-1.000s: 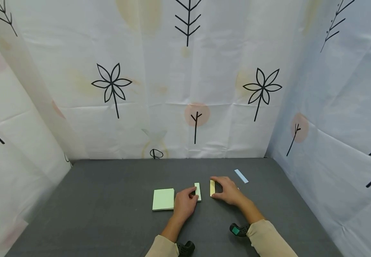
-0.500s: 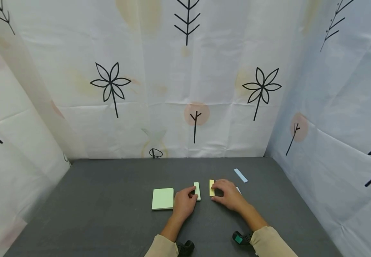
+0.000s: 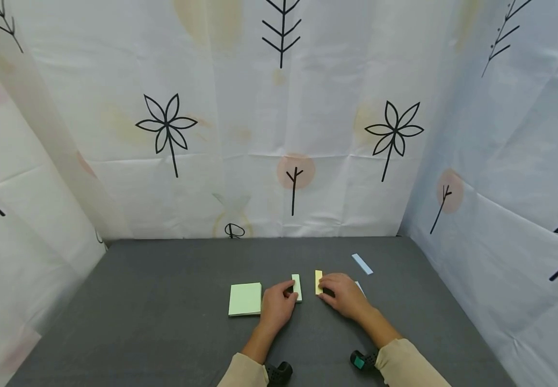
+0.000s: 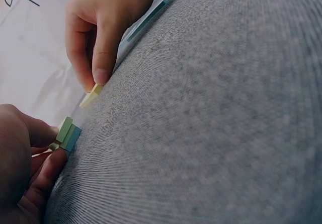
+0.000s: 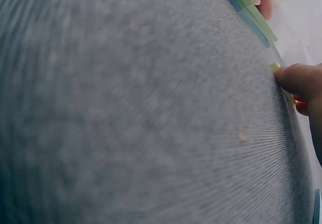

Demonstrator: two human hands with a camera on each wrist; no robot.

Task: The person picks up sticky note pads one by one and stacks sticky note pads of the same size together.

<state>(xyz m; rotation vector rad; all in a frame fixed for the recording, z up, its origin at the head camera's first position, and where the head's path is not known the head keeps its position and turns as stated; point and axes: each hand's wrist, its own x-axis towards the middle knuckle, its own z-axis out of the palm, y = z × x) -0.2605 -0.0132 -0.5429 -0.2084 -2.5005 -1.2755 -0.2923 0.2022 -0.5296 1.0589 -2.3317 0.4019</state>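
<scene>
On the grey table my left hand [image 3: 290,293] pinches a narrow green pad of sticky notes [image 3: 297,287] that lies flat; the left wrist view shows this green pad [image 4: 67,132] with a blue layer under it, beside my curled fingers. Just to the right, my right hand [image 3: 325,287] pinches a narrow yellow pad [image 3: 318,281] between thumb and fingers. The yellow pad [image 4: 90,97] also lies on the table, with the right thumb [image 5: 297,79] against its near edge. The two pads sit a small gap apart.
A square green sticky-note pad [image 3: 245,299] lies left of my left hand. A pale blue strip [image 3: 362,264] lies further back right, and another pale strip [image 3: 360,288] shows behind my right hand. Printed fabric walls [image 3: 279,134] close in the grey table [image 3: 162,312] on three sides.
My right hand's fingers have drawn in and settled closer around the yellow pad. The left hand and both pads have stayed where they were.
</scene>
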